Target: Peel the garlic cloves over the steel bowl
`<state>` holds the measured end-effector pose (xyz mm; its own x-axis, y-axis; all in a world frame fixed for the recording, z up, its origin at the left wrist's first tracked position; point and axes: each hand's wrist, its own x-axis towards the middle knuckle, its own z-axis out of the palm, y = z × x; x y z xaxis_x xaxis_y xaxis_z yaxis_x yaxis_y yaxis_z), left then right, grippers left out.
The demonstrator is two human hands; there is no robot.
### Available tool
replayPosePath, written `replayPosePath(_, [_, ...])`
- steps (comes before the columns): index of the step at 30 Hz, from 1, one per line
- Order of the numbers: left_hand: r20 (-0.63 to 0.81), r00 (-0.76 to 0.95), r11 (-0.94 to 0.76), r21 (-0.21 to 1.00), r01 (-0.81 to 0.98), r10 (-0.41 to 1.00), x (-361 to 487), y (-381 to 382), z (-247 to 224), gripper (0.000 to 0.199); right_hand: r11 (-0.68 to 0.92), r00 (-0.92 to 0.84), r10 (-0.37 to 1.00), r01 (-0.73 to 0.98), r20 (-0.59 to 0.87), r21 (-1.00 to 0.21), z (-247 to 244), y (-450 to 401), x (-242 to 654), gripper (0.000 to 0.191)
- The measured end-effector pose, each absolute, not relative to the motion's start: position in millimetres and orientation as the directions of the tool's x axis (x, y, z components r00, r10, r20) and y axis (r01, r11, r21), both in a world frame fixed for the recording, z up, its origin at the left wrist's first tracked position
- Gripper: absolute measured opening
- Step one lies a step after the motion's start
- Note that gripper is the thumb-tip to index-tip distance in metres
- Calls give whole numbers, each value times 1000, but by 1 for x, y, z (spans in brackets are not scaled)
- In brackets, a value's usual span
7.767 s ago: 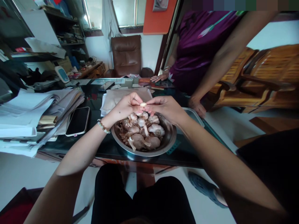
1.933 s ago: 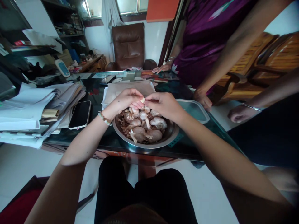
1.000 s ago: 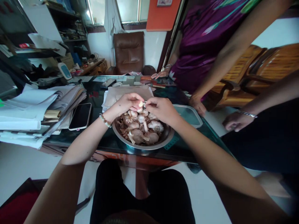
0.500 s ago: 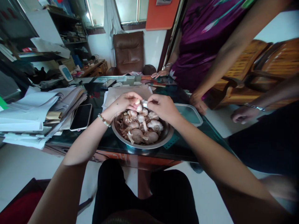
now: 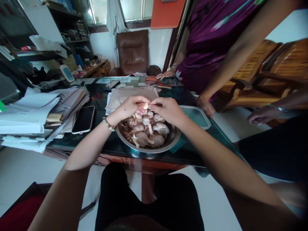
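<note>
Over the far rim of a steel bowl (image 5: 126, 143), my left hand (image 5: 133, 105) pinches a pale garlic clove (image 5: 145, 106). My right hand (image 5: 166, 108) is closed, its thumb and fingertips together against the clove's right side; whether a bit of skin is between them is too small to tell. Below both hands, the bowl holds several whole garlic bulbs (image 5: 142, 139) with dry stalks and loose brown skins. A clear plastic container (image 5: 196, 116) stands just right of the bowl, partly behind my right wrist.
Left of the bowl lie a phone (image 5: 83, 119) and a tall stack of papers (image 5: 31, 112). A brown envelope (image 5: 132, 96) is behind it. A person in purple (image 5: 204, 41) leans on the desk's right side; another person's hand (image 5: 258, 116) hangs farther right.
My right hand has come left to meet the clove, and the white piece seen between the hands no longer shows. The other person's hand at the far right has moved right.
</note>
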<state>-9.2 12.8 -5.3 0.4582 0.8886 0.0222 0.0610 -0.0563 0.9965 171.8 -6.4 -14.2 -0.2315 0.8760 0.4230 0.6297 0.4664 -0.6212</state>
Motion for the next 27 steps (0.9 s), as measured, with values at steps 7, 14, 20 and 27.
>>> replayPosePath(7, [61,432,-99,993,64,900,-9,16,-8,20,506,-213,851,577,480,-641,-17,-4,173,21])
replayPosePath(14, [79,450,-108,993,40,890,-10,21,-15,14,533,-261,835,597,484,-600,-18,-5,174,20])
replayPosePath(20, [78,441,-113,992,54,894,-11,23,-16,13,481,-230,873,562,431,-673,-18,-2,175,19])
replayPosePath(27, [122,472,-149,989,19,873,-14,26,-19,20,407,-203,914,452,352,-794,-17,-2,175,14])
